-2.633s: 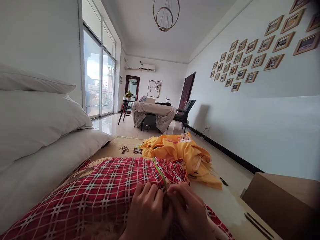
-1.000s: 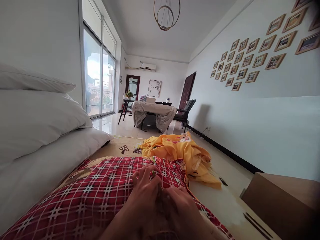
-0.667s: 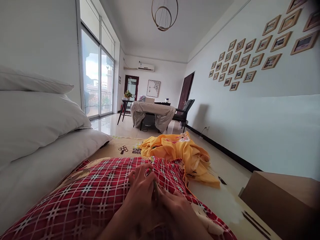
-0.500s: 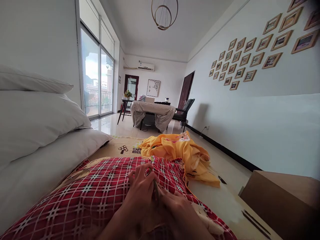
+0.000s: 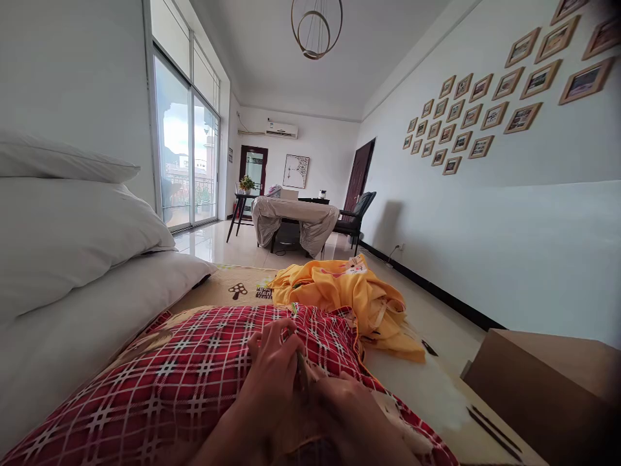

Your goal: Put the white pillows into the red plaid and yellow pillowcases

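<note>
A red plaid cloth (image 5: 184, 375) with white lines covers the near part of the bed. Over its middle, my left hand (image 5: 275, 356) has its fingers bent round a thin dark greenish item (image 5: 301, 370), too small and dim to name. Close beside it on the right, my right hand (image 5: 342, 395) is closed near the item's lower part; what its fingers hold is hidden. Beyond both hands a crumpled yellow cloth (image 5: 339, 288) with a cartoon face lies on the bed.
White pillows (image 5: 77, 226) are stacked at the left. A cardboard box (image 5: 543, 382) stands at the lower right. Farther back are a covered table (image 5: 291, 208), a black chair (image 5: 358, 217) and a plant (image 5: 246, 184). Framed pictures hang on the right wall.
The view has shifted very slightly. My right hand has turned a little, its fingers curled in closer to the thin item. My left hand stays about where it was.
</note>
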Tool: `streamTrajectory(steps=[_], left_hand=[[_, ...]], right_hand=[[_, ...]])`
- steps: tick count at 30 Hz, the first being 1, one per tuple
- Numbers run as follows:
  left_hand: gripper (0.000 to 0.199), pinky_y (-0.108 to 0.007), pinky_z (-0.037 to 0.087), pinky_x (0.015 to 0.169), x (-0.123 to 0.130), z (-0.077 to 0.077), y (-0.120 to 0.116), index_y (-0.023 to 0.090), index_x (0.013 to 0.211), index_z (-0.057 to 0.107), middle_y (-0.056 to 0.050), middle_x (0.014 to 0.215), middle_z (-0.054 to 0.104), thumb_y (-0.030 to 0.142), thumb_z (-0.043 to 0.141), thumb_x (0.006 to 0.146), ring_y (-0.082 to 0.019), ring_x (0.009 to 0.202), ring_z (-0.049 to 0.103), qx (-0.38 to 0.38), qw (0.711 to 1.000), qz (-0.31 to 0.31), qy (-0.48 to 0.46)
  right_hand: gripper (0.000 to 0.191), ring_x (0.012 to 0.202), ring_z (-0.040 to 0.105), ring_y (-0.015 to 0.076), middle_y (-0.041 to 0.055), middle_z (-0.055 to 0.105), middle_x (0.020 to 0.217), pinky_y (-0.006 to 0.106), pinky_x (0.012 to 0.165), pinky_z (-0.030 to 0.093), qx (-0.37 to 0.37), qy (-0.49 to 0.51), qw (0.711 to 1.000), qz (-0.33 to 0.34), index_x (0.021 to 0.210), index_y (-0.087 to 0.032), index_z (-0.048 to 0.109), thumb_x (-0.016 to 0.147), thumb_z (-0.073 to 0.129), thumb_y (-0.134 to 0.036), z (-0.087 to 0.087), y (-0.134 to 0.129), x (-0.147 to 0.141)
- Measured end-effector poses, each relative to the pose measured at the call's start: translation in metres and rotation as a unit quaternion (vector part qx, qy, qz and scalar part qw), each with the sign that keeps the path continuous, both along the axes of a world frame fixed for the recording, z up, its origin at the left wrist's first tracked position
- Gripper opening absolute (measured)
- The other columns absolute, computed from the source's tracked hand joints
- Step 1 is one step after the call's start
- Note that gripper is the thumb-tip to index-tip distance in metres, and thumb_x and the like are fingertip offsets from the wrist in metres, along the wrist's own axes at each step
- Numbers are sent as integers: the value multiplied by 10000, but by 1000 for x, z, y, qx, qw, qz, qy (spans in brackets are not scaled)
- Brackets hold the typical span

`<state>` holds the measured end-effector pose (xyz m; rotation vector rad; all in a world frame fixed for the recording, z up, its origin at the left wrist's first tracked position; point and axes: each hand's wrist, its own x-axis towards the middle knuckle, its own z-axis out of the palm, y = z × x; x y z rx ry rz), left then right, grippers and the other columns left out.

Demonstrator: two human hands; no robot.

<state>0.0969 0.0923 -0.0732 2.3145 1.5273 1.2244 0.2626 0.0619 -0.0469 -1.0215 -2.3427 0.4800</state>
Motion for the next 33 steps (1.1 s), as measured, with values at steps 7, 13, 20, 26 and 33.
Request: streamTrajectory(steps=[7, 13, 20, 26, 33], left_hand=[[330, -438, 342, 918, 0, -1, 2, 190, 740, 521, -54, 1171, 558, 86, 268, 923, -212, 1051, 528, 13, 1000, -1, -12], [311, -411, 327, 983, -20, 11, -7, 284, 1185, 512, -49, 1334, 521, 194, 301, 974, -214, 1219, 473, 71, 997, 16, -40], [318, -430, 350, 991, -33, 22, -12, 286, 1252, 457, -50, 1334, 535, 233, 357, 956, -229, 1240, 486, 90, 995, 34, -9], [299, -533, 321, 1011, -39, 15, 5, 220, 1142, 546, -92, 1231, 596, 211, 318, 948, -251, 1147, 540, -54, 996, 17, 71], [361, -597, 285, 1066, -48, 7, 11, 211, 1263, 547, -112, 1306, 579, 263, 369, 953, -280, 1231, 501, -135, 980, -19, 144]], right_hand=[[132, 618, 598, 132, -13, 701, 798, 210, 541, 400, 69, -22, 996, 51, 763, -231, 633, 789, 524, -161, -16, 13, -3], [188, 521, 536, 66, -65, 653, 648, 180, 497, 342, -14, -77, 994, 77, 585, -191, 575, 735, 603, -82, -14, 9, -2], [216, 719, 675, 261, 107, 733, 798, 284, 583, 351, 55, -215, 966, -133, 814, -164, 706, 777, 680, -375, -33, 14, -15], [85, 708, 681, 249, 111, 733, 785, 286, 517, 221, 38, -288, 949, -125, 723, -163, 700, 725, 636, -219, -36, 17, -30], [57, 752, 618, 170, 20, 691, 802, 240, 657, 410, -15, -88, 992, -87, 777, -196, 682, 762, 628, -187, -34, 3, 1]])
